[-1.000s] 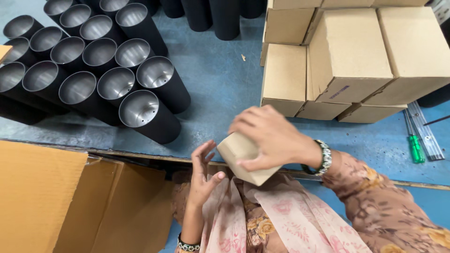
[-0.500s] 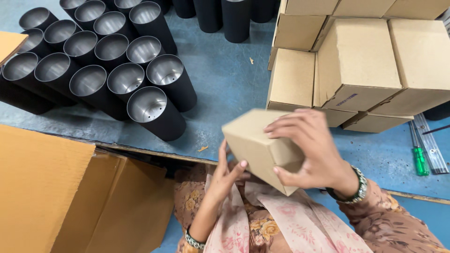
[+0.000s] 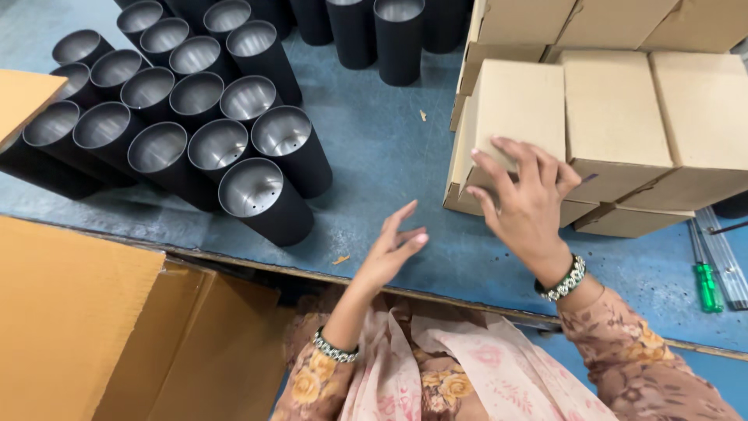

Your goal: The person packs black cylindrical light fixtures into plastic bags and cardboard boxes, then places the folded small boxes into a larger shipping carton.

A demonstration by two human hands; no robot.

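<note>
Now the right hand [image 3: 530, 206] is pressing spread fingers [image 3: 506, 160] against the front face of a small cardboard box [image 3: 514, 117], which is sitting at the left end of a stack of plain brown boxes [image 3: 654, 109] near the right edge of the blue tabletop [image 3: 389, 156]. Meanwhile the left hand [image 3: 393, 249] is hovering empty above the tabletop's near edge, fingers loosely open, beside rows of matte black cylinders [image 3: 265, 199] showing dull metal insides. A green-handled screwdriver [image 3: 707, 284] is lying at the right.
</note>
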